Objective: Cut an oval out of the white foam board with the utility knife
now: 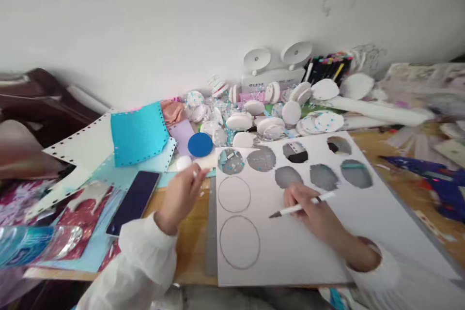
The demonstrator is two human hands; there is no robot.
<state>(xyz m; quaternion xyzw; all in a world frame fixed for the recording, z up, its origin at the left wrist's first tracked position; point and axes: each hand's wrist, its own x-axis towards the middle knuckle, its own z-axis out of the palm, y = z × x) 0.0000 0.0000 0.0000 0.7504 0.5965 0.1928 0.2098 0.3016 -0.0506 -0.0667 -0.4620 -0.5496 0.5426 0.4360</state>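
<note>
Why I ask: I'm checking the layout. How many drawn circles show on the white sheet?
2: the upper circle and, just below it, the lower circle, both near the left edge of the white sheet. The right hand may hide others.

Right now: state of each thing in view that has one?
Left hand: pinched, small whitish piece held
Right hand: closed around marker
Marker: dark end leftward
White sheet: flat, seven holes, two circles uncut
Phone: flat, screen dark
Glue gun: lying down, red spot visible

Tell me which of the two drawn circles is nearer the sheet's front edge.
The front circle, by the near left corner of the white sheet; the back circle sits farther off, beside a speckled grey patch.
</note>
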